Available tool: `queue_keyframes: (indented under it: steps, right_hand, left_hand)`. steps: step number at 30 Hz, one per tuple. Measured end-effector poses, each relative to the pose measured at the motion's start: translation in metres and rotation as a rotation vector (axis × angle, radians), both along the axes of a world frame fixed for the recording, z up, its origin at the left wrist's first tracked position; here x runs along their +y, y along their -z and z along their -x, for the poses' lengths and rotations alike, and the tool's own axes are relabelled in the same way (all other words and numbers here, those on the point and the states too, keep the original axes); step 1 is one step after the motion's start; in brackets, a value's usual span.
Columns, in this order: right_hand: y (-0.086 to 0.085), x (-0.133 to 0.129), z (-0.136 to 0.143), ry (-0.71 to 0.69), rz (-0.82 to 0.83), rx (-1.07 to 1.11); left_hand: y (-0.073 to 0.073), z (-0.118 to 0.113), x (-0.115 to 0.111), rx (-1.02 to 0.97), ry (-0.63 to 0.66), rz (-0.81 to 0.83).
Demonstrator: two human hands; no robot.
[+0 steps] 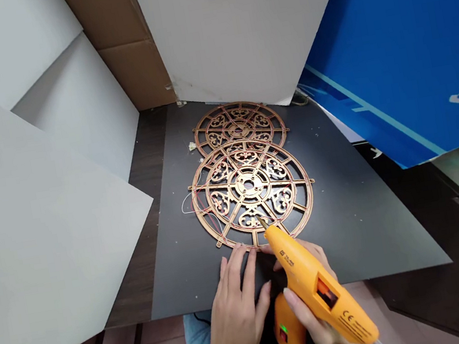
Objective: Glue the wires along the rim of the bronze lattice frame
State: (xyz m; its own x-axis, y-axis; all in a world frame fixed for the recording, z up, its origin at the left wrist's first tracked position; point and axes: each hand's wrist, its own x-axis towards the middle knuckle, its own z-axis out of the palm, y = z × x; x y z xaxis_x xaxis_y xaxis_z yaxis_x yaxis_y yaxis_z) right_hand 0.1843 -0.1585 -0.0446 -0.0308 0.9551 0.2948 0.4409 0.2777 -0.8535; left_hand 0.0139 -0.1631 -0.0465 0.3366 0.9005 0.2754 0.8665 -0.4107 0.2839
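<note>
Two round openwork wooden wheels lie overlapping on a dark board. The nearer wheel (248, 185) has scroll ornaments and red and white wires along it; the farther wheel (203, 119) sits partly beneath or behind it. My right hand (317, 313) is wrapped round an orange glue gun (313, 281), whose metal tip points at the lower part of the nearer wheel. A green light glows on its handle. My left hand (238, 305) has its fingers spread, with fingertips touching the wheel's near rim.
The dark board (352, 222) rests on a brown wooden table (135, 276). White panels (45, 226) stand at the left and a white panel (240, 23) at the back, beside cardboard (120, 43). A blue panel (388, 45) leans at the right. Small white scraps (192, 146) lie near the wheels.
</note>
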Motion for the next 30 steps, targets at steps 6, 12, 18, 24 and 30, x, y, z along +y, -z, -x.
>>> queue_keyframes:
  steps: [6, 12, 18, 24, 30]
  right_hand:
    - [0.0006, 0.0013, 0.0024, 0.009, -0.013, 0.032]
    - [-0.0003, 0.0010, 0.0015, 0.027, -0.029, 0.039]
    - [-0.0032, -0.0007, -0.0033, 0.008, -0.004, 0.011]
    - [-0.0036, 0.0002, -0.0026, 0.006, -0.004, 0.011]
    - [0.0002, 0.0014, 0.0004, 0.027, -0.081, 0.002]
  left_hand:
    - [-0.0005, -0.0011, 0.0012, 0.005, 0.012, -0.018]
    - [-0.0019, -0.0018, 0.0009, -0.034, 0.015, -0.001]
    - [0.0009, 0.0001, 0.0005, -0.047, 0.026, -0.011]
    - [0.0006, -0.0006, 0.0005, -0.033, 0.028, -0.003]
    - [-0.0043, -0.0030, 0.0006, -0.044, 0.007, 0.018]
